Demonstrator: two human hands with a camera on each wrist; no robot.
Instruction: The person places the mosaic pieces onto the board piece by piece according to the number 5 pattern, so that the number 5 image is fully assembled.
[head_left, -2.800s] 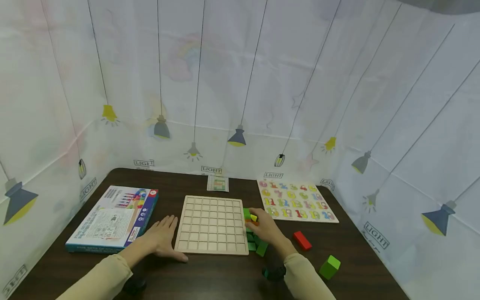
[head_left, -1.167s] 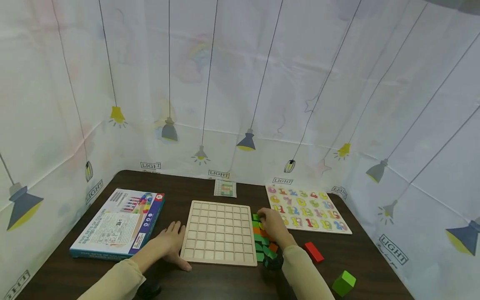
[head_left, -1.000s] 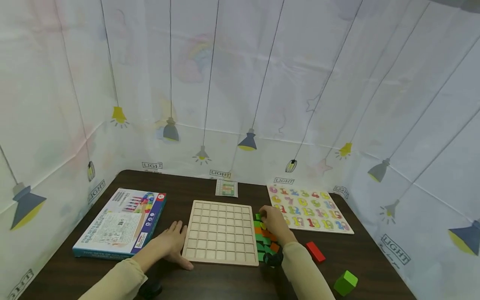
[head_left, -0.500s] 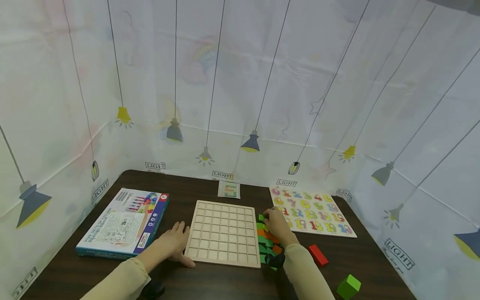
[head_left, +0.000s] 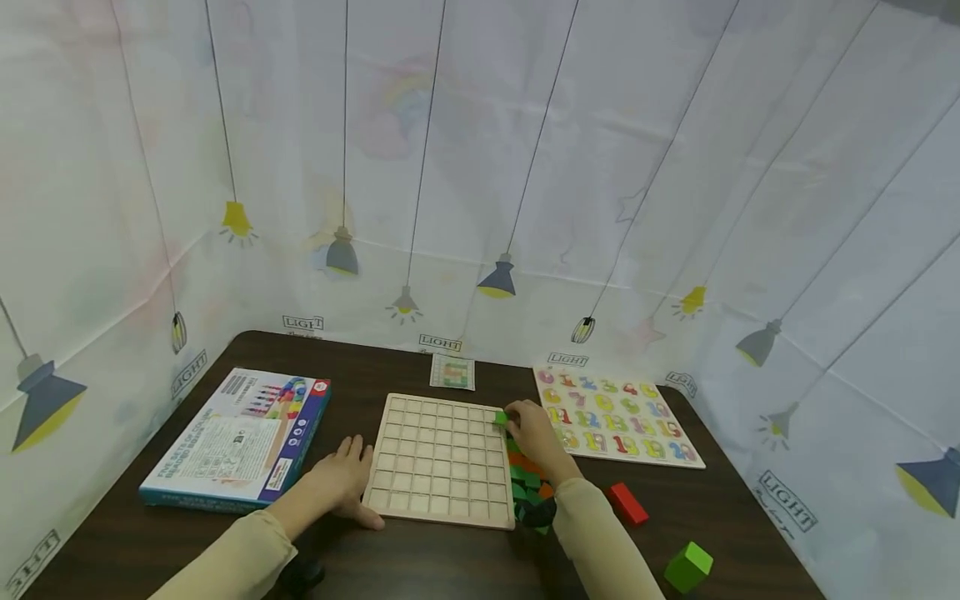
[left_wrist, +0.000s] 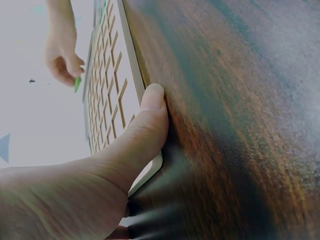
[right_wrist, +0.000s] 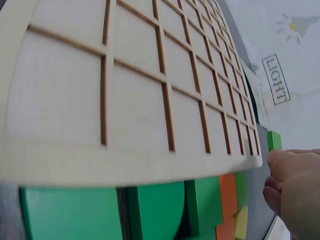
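On my screens, the right hand pinches a green block at the far right corner of the wooden board. The left hand, fingers outstretched, gripping nothing, rests by its near left corner.

L hand prob. flat, R hand pinching.
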